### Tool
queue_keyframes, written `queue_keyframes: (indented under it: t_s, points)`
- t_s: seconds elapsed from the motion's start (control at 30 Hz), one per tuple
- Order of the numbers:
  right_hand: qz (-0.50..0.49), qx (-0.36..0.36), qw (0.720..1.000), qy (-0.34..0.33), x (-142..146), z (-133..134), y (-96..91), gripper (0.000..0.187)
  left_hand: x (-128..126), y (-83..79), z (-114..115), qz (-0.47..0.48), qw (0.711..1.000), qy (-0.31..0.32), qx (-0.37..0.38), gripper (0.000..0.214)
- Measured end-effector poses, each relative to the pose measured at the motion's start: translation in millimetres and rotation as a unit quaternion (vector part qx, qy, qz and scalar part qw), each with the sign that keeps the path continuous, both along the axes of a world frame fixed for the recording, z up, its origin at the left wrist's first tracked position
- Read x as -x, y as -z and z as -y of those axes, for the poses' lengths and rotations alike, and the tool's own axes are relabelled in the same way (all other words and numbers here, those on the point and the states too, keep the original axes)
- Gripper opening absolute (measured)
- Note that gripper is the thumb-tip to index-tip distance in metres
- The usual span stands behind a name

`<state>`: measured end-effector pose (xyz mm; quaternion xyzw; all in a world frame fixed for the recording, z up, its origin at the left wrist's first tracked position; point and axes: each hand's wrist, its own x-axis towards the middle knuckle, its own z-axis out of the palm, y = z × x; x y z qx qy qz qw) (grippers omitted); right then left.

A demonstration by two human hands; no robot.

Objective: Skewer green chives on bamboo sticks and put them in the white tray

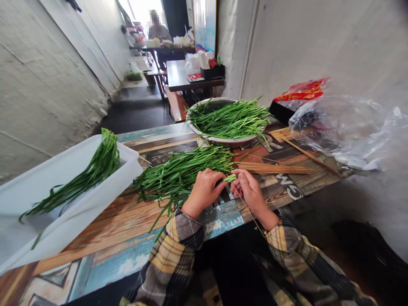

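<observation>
My left hand [205, 189] is closed around a small bunch of green chives [230, 177], whose cut ends stick out to the right between my hands. My right hand [251, 193] pinches a thin bamboo skewer [250, 211] that slants down toward my right cuff. Its upper end is at the chive ends; whether it pierces them I cannot make out. Just beyond my left hand lies a loose pile of chives [185, 168] on the table. A bundle of bamboo skewers [277, 168] lies beyond my right hand.
A bowl [204, 137] heaped with chives stands at the table's far side. At left, a white plastic tub [127, 170] holds more chives. Clear plastic bags [350, 127] and a dark box [280, 111] sit at right by the wall. Far back, a person [159, 32] is behind another table.
</observation>
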<state>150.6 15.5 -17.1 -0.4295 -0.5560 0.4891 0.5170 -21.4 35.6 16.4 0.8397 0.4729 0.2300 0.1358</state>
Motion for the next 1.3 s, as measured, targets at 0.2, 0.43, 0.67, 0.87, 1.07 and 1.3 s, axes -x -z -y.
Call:
queue_keyframes:
  t_s: [0.2, 0.43, 0.67, 0.87, 1.07, 1.3]
  points:
    - [0.055, -0.011, 0.998, 0.034, 1, -4, 7.7, 0.030, -1, -3.1, 4, -0.004, 1.000, 0.007, -0.004, 0.013]
    - [0.171, -0.044, 0.982, 0.063, 2, -6, 11.9, 0.025, -6, 0.0, 9, -0.003, 0.999, 0.032, -0.007, 0.013]
    - [0.188, -0.069, 0.978, 0.062, 1, -5, 12.0, 0.023, 1, 2.6, 3, 0.110, 0.993, 0.012, -0.028, 0.014]
    - [0.185, -0.071, 0.979, 0.053, 0, -4, 12.1, 0.023, 17, 1.9, -7, 0.186, 0.966, -0.150, -0.098, 0.015]
    - [0.106, -0.016, 0.994, 0.024, 0, -5, 15.6, 0.024, 20, -1.3, -6, 0.000, 0.980, -0.151, -0.131, 0.012]
    - [0.052, 0.006, 0.998, -0.022, -1, -4, 17.0, 0.023, 19, 1.4, -6, -0.081, 0.970, -0.187, -0.135, 0.009]
